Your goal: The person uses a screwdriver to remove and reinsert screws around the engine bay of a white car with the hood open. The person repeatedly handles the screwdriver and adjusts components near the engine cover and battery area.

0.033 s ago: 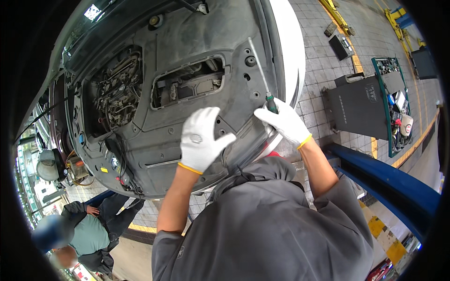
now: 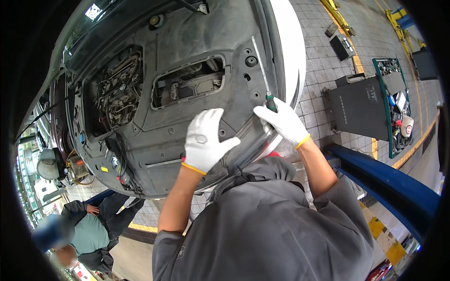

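My right hand (image 2: 280, 122), in a white glove with a yellow cuff, is closed round the green and black handle of a long screwdriver (image 2: 270, 104). Its bare metal shaft points up and away over the right side of the engine bay. My left hand (image 2: 206, 140), gloved alike, hovers over the dark engine bay cover (image 2: 187, 126) with its thumb spread from the fingers and nothing in it. Near that wrist a thin metal rod (image 2: 161, 163) lies on the cover, with a bit of red at its end. Two openings in the cover show engine parts (image 2: 117, 93) and a recess (image 2: 197, 84).
A black handheld device with a cable (image 2: 113, 159) rests on the cover's left side. To the right stand a grey tool cart (image 2: 358, 110) with bottles and tools on top, and a blue lift arm (image 2: 384, 175). Another person (image 2: 89, 234) is at the lower left.
My left hand has shifted slightly right and down, uncovering the red end of the rod. The screwdriver's tip has swung a little to the right; my right hand has barely moved.
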The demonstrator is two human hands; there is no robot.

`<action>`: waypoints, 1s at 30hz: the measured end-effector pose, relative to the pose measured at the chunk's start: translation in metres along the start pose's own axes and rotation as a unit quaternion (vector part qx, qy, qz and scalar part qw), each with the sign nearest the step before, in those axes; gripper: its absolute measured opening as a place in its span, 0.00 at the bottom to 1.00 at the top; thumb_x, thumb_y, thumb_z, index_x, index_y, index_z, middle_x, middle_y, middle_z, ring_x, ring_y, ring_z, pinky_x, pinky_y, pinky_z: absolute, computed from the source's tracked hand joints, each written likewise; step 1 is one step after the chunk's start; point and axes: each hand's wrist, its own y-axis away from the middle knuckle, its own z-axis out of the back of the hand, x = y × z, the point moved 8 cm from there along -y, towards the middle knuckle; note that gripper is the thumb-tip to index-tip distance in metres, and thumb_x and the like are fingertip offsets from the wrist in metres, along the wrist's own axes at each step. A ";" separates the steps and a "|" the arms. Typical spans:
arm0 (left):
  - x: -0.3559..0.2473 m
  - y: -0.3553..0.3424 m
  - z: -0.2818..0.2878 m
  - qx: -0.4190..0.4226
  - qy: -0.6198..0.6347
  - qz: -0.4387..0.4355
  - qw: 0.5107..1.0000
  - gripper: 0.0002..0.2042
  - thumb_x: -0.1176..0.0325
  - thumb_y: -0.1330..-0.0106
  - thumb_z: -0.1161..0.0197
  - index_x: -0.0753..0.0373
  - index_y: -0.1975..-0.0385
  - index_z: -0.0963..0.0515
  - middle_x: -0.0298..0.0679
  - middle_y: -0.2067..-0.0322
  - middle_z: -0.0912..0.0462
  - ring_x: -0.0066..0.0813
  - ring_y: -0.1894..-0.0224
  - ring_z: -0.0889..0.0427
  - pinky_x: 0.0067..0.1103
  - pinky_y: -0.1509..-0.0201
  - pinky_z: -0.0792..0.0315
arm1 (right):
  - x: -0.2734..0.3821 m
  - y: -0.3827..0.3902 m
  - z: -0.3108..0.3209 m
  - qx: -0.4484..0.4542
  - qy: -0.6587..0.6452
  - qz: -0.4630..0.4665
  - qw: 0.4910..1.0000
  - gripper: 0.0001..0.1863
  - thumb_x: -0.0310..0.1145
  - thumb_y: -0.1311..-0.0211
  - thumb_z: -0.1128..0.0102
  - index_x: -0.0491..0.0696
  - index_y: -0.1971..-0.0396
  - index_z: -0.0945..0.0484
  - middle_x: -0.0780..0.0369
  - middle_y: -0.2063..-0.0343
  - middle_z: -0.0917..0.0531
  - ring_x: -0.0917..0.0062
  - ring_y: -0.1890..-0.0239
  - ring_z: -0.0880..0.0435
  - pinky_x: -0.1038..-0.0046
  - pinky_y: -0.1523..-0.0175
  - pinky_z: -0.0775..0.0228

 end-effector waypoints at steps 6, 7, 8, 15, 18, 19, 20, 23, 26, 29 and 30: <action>0.001 -0.003 -0.029 0.050 -0.023 -0.002 0.998 0.41 0.47 0.39 0.18 0.67 0.30 0.21 0.51 0.35 0.15 0.54 0.34 0.18 0.45 0.24 0.28 | -0.007 -0.025 -0.030 0.015 -0.009 0.015 1.000 0.15 0.42 0.17 0.27 0.46 0.55 0.20 0.66 0.70 0.14 0.84 0.71 0.15 0.76 0.64 0.18; -0.001 -0.005 -0.027 0.052 -0.029 -0.006 0.998 0.40 0.48 0.38 0.20 0.67 0.31 0.21 0.50 0.37 0.15 0.53 0.35 0.18 0.45 0.24 0.28 | -0.009 -0.031 -0.033 0.017 0.015 0.019 1.000 0.15 0.42 0.17 0.27 0.46 0.55 0.19 0.66 0.70 0.13 0.84 0.71 0.14 0.76 0.64 0.18; -0.002 -0.004 -0.026 0.043 -0.043 -0.014 0.998 0.39 0.48 0.38 0.20 0.67 0.31 0.21 0.50 0.39 0.15 0.53 0.36 0.18 0.45 0.25 0.27 | -0.010 -0.036 -0.037 0.020 0.037 0.024 0.999 0.16 0.43 0.17 0.27 0.46 0.54 0.19 0.66 0.69 0.13 0.84 0.71 0.14 0.76 0.64 0.17; -0.003 -0.008 -0.038 0.090 -0.130 -0.033 0.987 0.30 0.45 0.30 0.26 0.68 0.44 0.19 0.51 0.48 0.16 0.51 0.42 0.16 0.44 0.26 0.26 | 0.007 -0.036 -0.037 -0.014 0.124 0.021 0.992 0.23 0.50 0.20 0.27 0.41 0.51 0.17 0.60 0.73 0.10 0.80 0.74 0.10 0.73 0.66 0.17; 0.001 -0.005 -0.041 0.105 -0.141 -0.036 0.984 0.27 0.44 0.32 0.26 0.65 0.53 0.18 0.48 0.53 0.16 0.50 0.47 0.15 0.44 0.30 0.24 | 0.013 -0.035 -0.039 -0.015 0.134 0.014 0.991 0.24 0.50 0.20 0.27 0.41 0.51 0.17 0.60 0.71 0.10 0.80 0.74 0.09 0.73 0.67 0.16; 0.002 -0.007 -0.041 0.119 -0.130 -0.033 0.984 0.26 0.43 0.33 0.25 0.63 0.55 0.18 0.48 0.55 0.17 0.50 0.49 0.16 0.43 0.32 0.24 | 0.014 -0.036 -0.038 -0.013 0.135 0.009 0.991 0.24 0.50 0.20 0.27 0.41 0.51 0.17 0.61 0.70 0.09 0.80 0.74 0.09 0.73 0.67 0.15; 0.003 -0.010 -0.040 0.132 -0.118 -0.030 0.984 0.26 0.43 0.34 0.25 0.62 0.58 0.18 0.47 0.56 0.18 0.49 0.50 0.16 0.42 0.34 0.24 | 0.015 -0.036 -0.038 -0.012 0.135 0.004 0.991 0.24 0.50 0.20 0.27 0.41 0.51 0.17 0.61 0.69 0.09 0.80 0.73 0.09 0.73 0.67 0.15; 0.004 -0.019 -0.034 0.156 -0.108 -0.036 0.981 0.25 0.41 0.37 0.25 0.60 0.62 0.19 0.46 0.59 0.19 0.49 0.53 0.16 0.42 0.39 0.24 | 0.018 -0.038 -0.038 -0.005 0.128 -0.011 0.992 0.24 0.50 0.20 0.27 0.41 0.50 0.17 0.61 0.66 0.08 0.80 0.73 0.09 0.74 0.68 0.15; 0.004 -0.021 -0.032 0.127 -0.103 -0.070 0.984 0.26 0.39 0.38 0.25 0.60 0.63 0.19 0.46 0.61 0.19 0.49 0.54 0.17 0.42 0.41 0.24 | 0.019 -0.038 -0.040 -0.005 0.124 -0.009 0.992 0.23 0.51 0.20 0.28 0.42 0.53 0.18 0.63 0.67 0.09 0.81 0.74 0.09 0.74 0.69 0.16; 0.005 -0.025 -0.029 0.123 -0.098 -0.087 0.984 0.27 0.39 0.39 0.25 0.60 0.62 0.18 0.47 0.59 0.18 0.49 0.53 0.17 0.42 0.38 0.24 | 0.021 -0.039 -0.041 -0.014 0.125 -0.011 0.992 0.23 0.50 0.19 0.28 0.43 0.53 0.18 0.63 0.68 0.09 0.81 0.75 0.10 0.74 0.70 0.17; 0.005 -0.026 -0.029 0.130 -0.098 -0.087 0.983 0.27 0.39 0.40 0.24 0.61 0.61 0.18 0.47 0.59 0.17 0.50 0.52 0.17 0.43 0.37 0.24 | 0.021 -0.039 -0.041 -0.015 0.123 -0.014 0.992 0.23 0.50 0.19 0.28 0.43 0.53 0.18 0.63 0.68 0.09 0.81 0.75 0.11 0.74 0.71 0.18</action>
